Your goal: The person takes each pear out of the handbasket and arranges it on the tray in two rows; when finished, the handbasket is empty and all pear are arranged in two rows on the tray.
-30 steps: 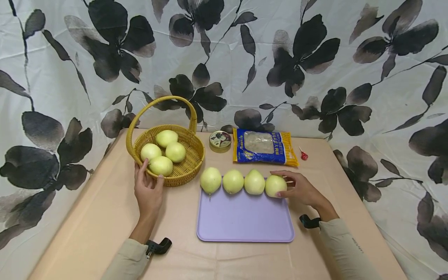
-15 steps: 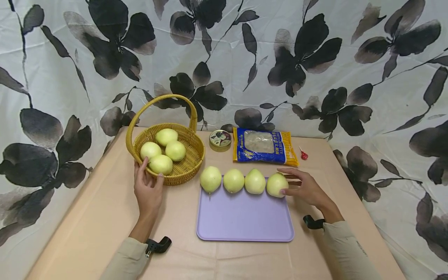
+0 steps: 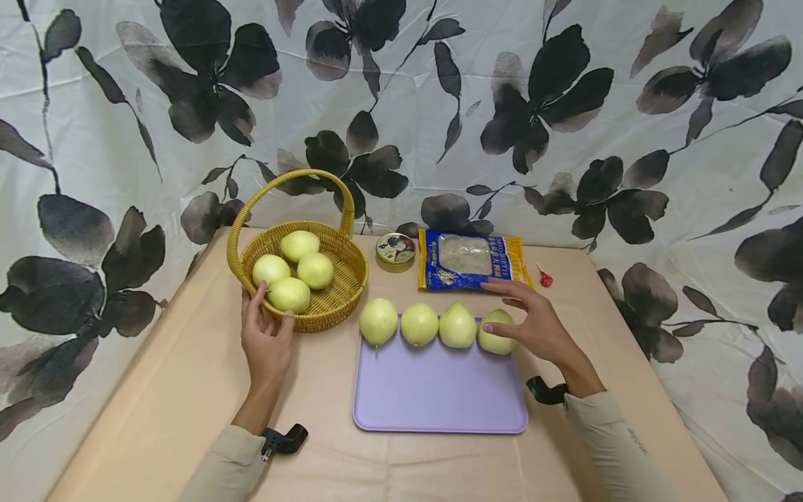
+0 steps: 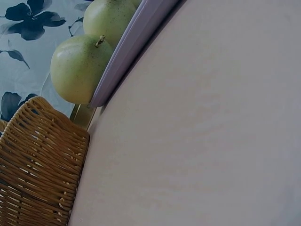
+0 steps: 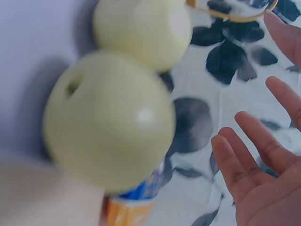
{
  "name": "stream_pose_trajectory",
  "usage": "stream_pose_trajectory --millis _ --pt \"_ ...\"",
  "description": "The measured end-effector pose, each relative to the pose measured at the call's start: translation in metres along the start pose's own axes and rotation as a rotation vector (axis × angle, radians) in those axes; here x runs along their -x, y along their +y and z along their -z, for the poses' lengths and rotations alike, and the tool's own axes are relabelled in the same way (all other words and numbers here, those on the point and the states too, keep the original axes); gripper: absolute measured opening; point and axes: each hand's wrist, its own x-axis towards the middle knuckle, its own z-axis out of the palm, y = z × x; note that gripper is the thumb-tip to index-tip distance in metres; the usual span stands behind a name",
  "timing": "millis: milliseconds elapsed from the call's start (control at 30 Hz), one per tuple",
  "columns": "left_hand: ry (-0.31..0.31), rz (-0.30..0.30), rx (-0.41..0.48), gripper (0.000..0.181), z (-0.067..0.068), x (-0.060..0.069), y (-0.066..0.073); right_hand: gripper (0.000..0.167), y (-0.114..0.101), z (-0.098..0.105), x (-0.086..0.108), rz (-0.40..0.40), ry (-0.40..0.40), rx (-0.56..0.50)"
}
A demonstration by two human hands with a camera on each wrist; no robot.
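Note:
My left hand [image 3: 266, 348] holds the near-left side of a yellow wicker basket [image 3: 341, 293], fingers and thumb against its wall and rim. Several pale green pears [image 3: 300, 246] lie in the basket. More pears form a row along the far edge of a lilac tray [image 3: 439, 397]. My right hand [image 3: 542, 328] hovers beside the rightmost pear [image 3: 495, 340], thumb and fingers spread, holding nothing. In the right wrist view that hand [image 5: 263, 174] is clear of the large pear [image 5: 110, 122]. The left wrist view shows the basket wall [image 4: 37, 160] but not the hand.
Behind the tray lie a round tin [image 3: 395, 251], a blue and yellow packet [image 3: 467, 261] and a red lollipop [image 3: 544, 279]. The beige table [image 3: 326, 432] ends at a floral cloth backdrop [image 3: 439, 104].
My right hand has let go of the rightmost pear and lifted slightly up and away, fingers spreading. The pear stays at the row's end. My left hand and the basket have not moved.

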Motion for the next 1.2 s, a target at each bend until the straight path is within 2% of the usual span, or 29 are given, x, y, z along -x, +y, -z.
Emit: stream_pose_trajectory --millis 100,400,733,967,1200 --pt "0.0 0.001 -0.008 0.073 0.0 0.0 0.001 0.069 -0.013 -0.009 -0.007 0.049 -0.004 -0.019" --pt "0.0 0.009 -0.002 0.073 -0.001 0.0 0.0 0.069 -0.047 -0.039 -0.033 0.129 -0.022 -0.102" --pt "-0.003 0.019 0.002 0.073 0.0 0.0 -0.001 0.065 -0.066 -0.075 -0.06 0.137 -0.046 -0.251" --pt "-0.006 0.022 -0.013 0.073 0.0 0.001 0.0 0.063 -0.084 -0.098 -0.08 0.151 -0.086 -0.296" --pt "-0.006 0.016 -0.009 0.073 0.0 0.0 0.0 0.061 -0.099 -0.125 -0.1 0.203 -0.106 -0.34"
